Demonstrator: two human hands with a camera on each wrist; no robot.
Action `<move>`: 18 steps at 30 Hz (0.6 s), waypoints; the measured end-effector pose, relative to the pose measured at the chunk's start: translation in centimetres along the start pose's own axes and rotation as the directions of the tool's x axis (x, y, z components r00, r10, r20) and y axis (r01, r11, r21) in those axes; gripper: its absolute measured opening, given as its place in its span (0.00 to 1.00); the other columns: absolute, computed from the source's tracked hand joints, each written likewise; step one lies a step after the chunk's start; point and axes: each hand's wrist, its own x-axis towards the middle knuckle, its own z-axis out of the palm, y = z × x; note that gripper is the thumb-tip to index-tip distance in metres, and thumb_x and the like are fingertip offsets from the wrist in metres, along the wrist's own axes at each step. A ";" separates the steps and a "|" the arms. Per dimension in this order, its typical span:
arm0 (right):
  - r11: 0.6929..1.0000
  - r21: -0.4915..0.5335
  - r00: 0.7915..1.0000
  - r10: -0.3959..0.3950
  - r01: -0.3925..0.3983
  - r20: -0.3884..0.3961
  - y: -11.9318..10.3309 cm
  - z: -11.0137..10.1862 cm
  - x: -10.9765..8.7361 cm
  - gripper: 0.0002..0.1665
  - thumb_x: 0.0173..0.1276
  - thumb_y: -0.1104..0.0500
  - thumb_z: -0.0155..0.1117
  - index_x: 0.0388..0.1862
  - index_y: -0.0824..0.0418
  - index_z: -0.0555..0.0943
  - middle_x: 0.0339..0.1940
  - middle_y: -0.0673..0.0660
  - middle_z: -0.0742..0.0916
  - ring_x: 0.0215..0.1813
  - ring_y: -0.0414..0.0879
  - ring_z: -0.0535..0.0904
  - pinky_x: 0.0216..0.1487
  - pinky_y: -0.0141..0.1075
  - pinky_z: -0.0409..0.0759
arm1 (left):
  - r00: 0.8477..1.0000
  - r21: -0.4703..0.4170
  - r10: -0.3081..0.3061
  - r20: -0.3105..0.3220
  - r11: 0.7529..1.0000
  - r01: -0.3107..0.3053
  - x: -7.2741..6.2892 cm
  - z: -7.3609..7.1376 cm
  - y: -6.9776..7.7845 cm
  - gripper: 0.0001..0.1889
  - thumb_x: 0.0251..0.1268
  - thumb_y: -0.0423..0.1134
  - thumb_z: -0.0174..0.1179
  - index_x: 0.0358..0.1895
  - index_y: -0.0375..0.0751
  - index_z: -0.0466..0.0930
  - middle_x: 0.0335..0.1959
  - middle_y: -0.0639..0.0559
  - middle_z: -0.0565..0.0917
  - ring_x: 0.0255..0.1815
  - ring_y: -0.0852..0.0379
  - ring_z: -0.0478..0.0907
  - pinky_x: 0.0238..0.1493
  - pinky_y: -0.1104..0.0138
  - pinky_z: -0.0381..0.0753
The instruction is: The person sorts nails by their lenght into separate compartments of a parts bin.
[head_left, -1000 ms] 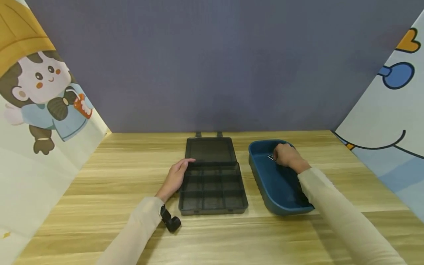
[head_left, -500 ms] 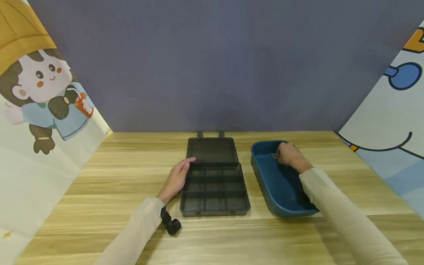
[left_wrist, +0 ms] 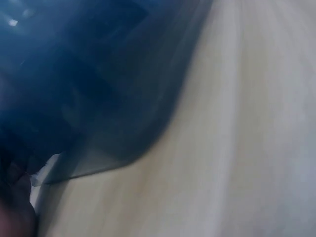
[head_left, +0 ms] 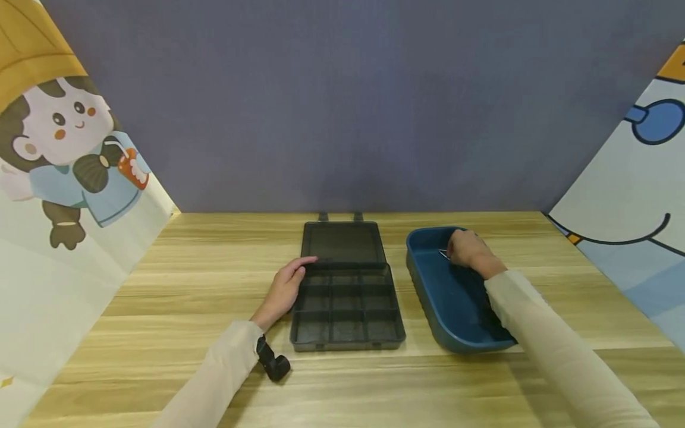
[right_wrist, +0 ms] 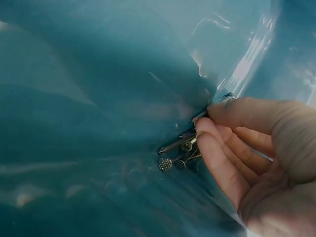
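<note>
In the head view, my left hand point(head_left: 283, 289) rests against the left side of a dark, see-through compartment box point(head_left: 348, 346), its index finger stretched along the hinge line. The lid point(head_left: 342, 241) lies folded back behind the compartments. A blurred corner of the box point(left_wrist: 113, 123) fills much of the left wrist view. My right hand point(head_left: 470, 252) reaches into the far end of a blue tub point(head_left: 446, 303). Seen from the right wrist, thumb and forefinger pinch at a small bunch of metal nails point(right_wrist: 165, 164) with textered round heads; the fingertips partly hide them.
Both containers stand on a wood-grain table point(head_left: 214, 249), side by side with a narrow gap. A dark grey panel point(head_left: 342, 107) rises behind the table, and printed cartoon walls point(head_left: 80, 142) flank it. A black wrist-worn camera point(head_left: 276, 364) hangs by the left sleeve.
The head view has shifted slightly. My right hand stays at the tub's far end with the nails, only its fingers shifting a little; the left hand stays on the box.
</note>
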 end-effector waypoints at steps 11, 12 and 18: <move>0.999 0.041 1.000 0.007 -0.007 0.009 -0.2 0.0 0.1 0.09 0.58 0.69 0.56 0.22 0.63 0.82 0.19 0.54 0.80 0.22 0.44 0.70 0.25 0.34 0.69 | 0.983 0.052 -0.100 0.153 0.994 0.093 -1.0 -1.0 0.7 0.25 0.78 0.39 0.37 0.73 0.34 0.53 0.74 0.36 0.56 0.75 0.37 0.50 0.72 0.42 0.50; 0.999 0.039 1.000 0.006 -0.006 0.008 -0.2 -0.1 0.1 0.10 0.58 0.69 0.56 0.21 0.63 0.82 0.18 0.53 0.79 0.21 0.44 0.69 0.25 0.34 0.68 | 0.985 0.071 -0.087 0.148 0.995 0.077 -0.9 -0.8 0.6 0.25 0.77 0.38 0.38 0.73 0.34 0.54 0.73 0.36 0.57 0.75 0.37 0.51 0.72 0.43 0.51; 0.999 0.034 1.000 0.000 -0.001 0.023 0.1 0.0 0.1 0.11 0.57 0.67 0.59 0.17 0.61 0.80 0.15 0.51 0.77 0.21 0.43 0.67 0.26 0.35 0.68 | 0.995 0.084 -0.034 0.089 0.996 0.026 -0.9 -0.2 0.5 0.21 0.76 0.34 0.39 0.68 0.31 0.63 0.68 0.34 0.66 0.71 0.36 0.58 0.70 0.44 0.56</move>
